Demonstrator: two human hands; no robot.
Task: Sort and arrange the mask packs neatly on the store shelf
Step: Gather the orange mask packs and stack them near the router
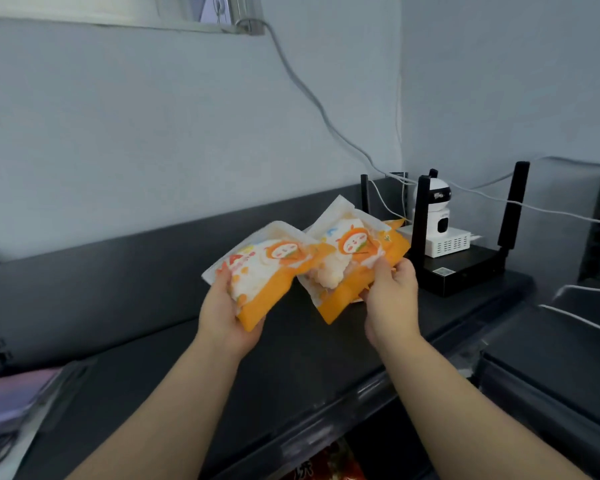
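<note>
I see left hand holding one orange mask pack, right hand holding another, mid-frame above black shelf. Packs overlap, slippery; may slide, bump router at right.

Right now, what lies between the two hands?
In the head view, the left hand and right hand each hold an orange mask pack; the packs' overlapping edges fill the gap.

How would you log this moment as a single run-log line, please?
left hand: holds left mask pack | right hand: holds right mask pack | packs: above dark shelf, overlapping
</note>
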